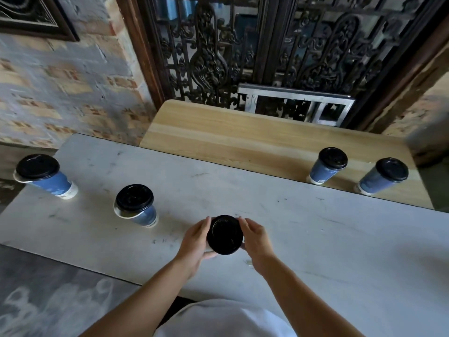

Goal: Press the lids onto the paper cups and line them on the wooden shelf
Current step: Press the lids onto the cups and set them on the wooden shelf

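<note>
A paper cup with a black lid (225, 235) stands on the grey table near its front middle. My left hand (196, 242) wraps its left side and my right hand (255, 239) its right side, fingers on the lid's rim. The cup's body is hidden beneath the lid. Two blue cups stand on the table to the left, one at the far left (46, 177), one nearer (136, 206), each with a black lid resting loose and off-centre over a white rim. Two lidded blue cups (328, 166) (384, 177) stand side by side on the wooden shelf (218, 132) at its right end.
The grey table (315, 239) runs across the view, with the wooden shelf butted against its far edge. Behind the shelf stands a dark carved screen (267, 45) with a metal frame (294, 103). A brick wall (60, 88) lies to the left.
</note>
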A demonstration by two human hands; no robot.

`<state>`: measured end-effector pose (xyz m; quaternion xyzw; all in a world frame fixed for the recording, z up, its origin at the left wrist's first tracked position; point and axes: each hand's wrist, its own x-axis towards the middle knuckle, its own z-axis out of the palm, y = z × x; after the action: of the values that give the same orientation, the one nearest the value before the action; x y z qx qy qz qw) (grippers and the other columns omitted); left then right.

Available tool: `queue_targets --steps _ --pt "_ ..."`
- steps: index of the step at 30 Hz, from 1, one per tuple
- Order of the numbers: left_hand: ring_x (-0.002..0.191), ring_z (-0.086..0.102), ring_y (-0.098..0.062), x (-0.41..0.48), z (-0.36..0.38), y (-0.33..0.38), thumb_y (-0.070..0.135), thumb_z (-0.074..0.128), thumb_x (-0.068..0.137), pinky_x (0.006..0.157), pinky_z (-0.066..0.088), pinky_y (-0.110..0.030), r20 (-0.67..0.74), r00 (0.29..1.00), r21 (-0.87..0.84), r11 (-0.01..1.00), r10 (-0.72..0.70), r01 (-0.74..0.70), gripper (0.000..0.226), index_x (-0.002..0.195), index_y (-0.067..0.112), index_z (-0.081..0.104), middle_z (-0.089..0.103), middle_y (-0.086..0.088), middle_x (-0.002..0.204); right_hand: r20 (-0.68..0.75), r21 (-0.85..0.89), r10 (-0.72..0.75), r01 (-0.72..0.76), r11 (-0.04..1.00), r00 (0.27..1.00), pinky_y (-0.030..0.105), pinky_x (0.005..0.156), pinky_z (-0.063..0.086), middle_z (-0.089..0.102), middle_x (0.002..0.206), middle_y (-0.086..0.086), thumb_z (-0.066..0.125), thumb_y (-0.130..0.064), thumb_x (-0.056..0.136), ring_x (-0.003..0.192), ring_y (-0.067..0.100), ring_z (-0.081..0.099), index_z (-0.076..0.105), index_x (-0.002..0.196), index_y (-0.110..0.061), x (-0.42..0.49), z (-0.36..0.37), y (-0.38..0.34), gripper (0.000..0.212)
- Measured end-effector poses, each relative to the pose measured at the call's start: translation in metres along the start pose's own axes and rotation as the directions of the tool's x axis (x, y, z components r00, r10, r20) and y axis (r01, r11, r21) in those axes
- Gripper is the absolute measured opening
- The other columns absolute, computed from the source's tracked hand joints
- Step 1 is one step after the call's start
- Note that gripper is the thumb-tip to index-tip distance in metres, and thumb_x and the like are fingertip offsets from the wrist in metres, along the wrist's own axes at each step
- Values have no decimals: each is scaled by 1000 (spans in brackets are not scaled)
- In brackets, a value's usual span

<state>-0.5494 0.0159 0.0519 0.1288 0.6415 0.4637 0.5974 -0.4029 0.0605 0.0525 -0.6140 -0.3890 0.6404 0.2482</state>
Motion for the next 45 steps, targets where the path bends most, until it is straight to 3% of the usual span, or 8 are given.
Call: queue_targets --steps 5,8,10,13,18,25,33,45 --pt "104 67 -15 2 -1 3 41 53 102 73 64 -49 4 997 142 987 78 -78 29 103 23 75 74 1 106 10 4 -41 41 999 999 52 84 60 73 103 9 48 -44 103 109 25 66 75 96 -27 -5 0 7 33" --pt "100 69 -16 6 2 2 42 53 102 69 63 -48 -17 995 171 981 96 -91 30 100 22 75 75 1 101 2 -37 -49 49 998 999 32 50 60 70 104 8 45 -39 105 102 32 68 71 101 -23 -3 -2 0 31" --pt "95 71 -14 7 3 0 42 53 102 66 63 -47 -32 993 199 975 112 -103 31 98 20 74 75 2 98 12 -47 -52 53 997 999 28 41 55 68 106 9 46 -36 105 99 32 69 70 106 -17 1 -2 1 31" --pt "90 72 -9 7 3 -2 42 53 102 70 63 -52 -24 991 208 970 133 -125 31 93 21 73 75 6 92 11 -13 -65 65 998 998 50 58 62 69 103 7 48 -36 103 100 23 68 72 102 -20 3 0 5 29" --pt "115 66 -21 1 5 5 41 44 106 77 61 -61 27 996 181 979 88 -91 32 106 28 74 73 3 114 29 46 36 -37 998 999 43 60 63 68 111 6 48 -48 101 95 28 71 73 103 -23 4 -3 0 35" --pt "117 63 -21 -9 16 -7 23 43 105 81 62 -55 -138 990 -45 999 18 -24 24 108 19 66 66 -6 123 112 432 32 -78 899 993 46 101 54 71 123 -2 50 -35 105 130 22 56 73 118 -22 -14 -4 30 29" --pt "112 67 -32 4 2 1 53 56 97 63 63 -46 -105 993 69 996 -51 58 44 110 11 58 64 -16 124 144 323 -13 -35 946 990 53 91 58 72 122 1 47 -45 104 119 14 63 73 119 -21 -6 -4 19 39" --pt "118 62 -18 7 8 16 43 35 107 70 64 -52 27 1000 343 939 15 -23 30 104 45 65 65 10 123 42 243 -4 -7 970 999 55 76 62 67 119 7 42 -40 106 114 28 65 68 120 -18 10 1 10 36"
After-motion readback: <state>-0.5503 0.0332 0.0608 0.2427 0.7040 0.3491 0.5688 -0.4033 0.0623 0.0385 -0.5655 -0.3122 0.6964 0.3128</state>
